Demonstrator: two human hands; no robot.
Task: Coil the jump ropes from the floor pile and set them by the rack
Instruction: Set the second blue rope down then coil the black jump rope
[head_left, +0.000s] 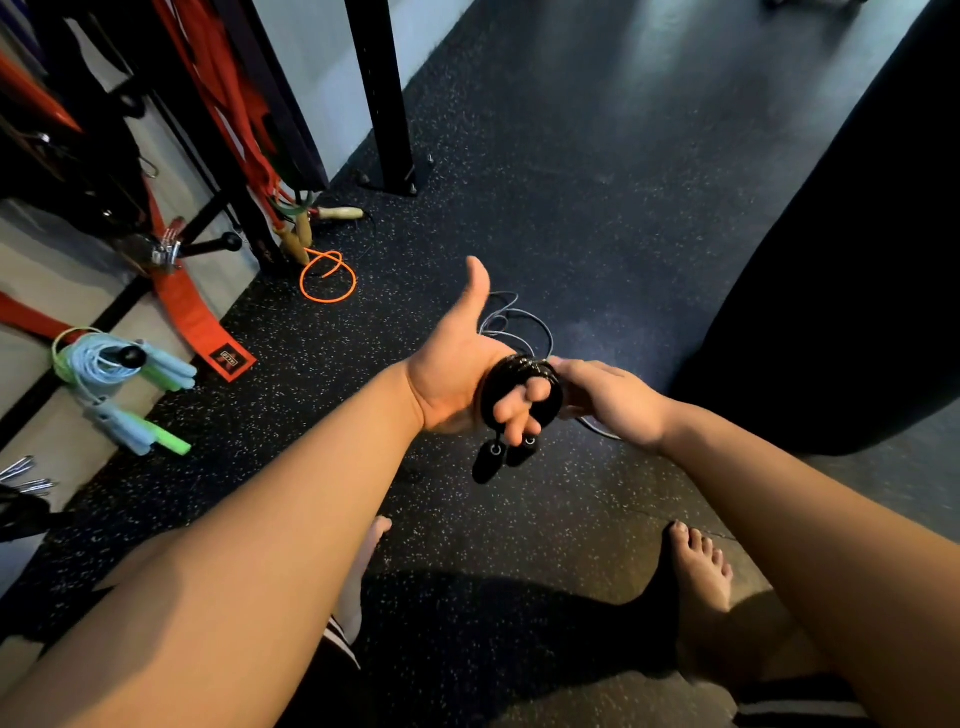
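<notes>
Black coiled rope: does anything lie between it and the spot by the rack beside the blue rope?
Nothing visible does. The black rope, wound round the left hand, has only bare floor between it and the blue rope by the rack.

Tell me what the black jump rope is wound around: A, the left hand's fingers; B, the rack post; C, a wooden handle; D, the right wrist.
A: the black jump rope loops round the fingers of the left hand, its handles dangling below, while the right hand holds the coil's far edge.
</notes>
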